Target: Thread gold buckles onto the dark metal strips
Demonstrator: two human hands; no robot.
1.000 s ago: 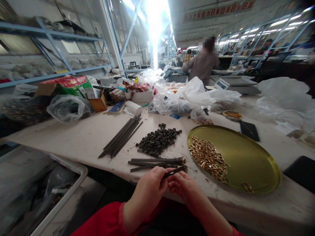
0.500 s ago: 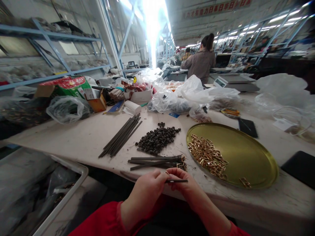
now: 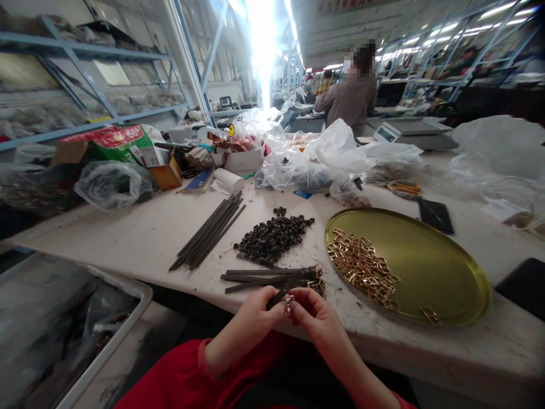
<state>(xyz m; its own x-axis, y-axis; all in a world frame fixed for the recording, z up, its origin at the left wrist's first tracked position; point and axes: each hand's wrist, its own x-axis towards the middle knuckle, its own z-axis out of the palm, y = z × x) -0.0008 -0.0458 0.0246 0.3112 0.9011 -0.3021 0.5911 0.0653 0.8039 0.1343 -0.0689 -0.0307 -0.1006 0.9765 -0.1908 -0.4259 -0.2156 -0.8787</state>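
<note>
My left hand [image 3: 259,311] pinches a dark flat strip [image 3: 284,288] that slants up to the right. Beside it my right hand [image 3: 317,318] has its fingertips closed on a small gold buckle [image 3: 289,305], which touches the strip. Just beyond the hands lie strips with gold buckles at their right ends [image 3: 255,278]. Farther back is a heap of small black loops [image 3: 272,238], and to its left a bundle of plain dark strips [image 3: 208,233]. Gold buckles [image 3: 361,264] are piled on the left part of an oval gold tray [image 3: 443,261].
Plastic bags [image 3: 315,165], a green and red box [image 3: 119,145] and a scale [image 3: 413,133] stand at the back. Black flat objects [image 3: 525,287] lie at right. A white bin [image 3: 145,295] is at lower left. A person [image 3: 351,102] stands beyond the table.
The strip has turned from nearly level, pointing right, to a steep slant. The buckle between my fingertips now shows more clearly. The view has shifted slightly.
</note>
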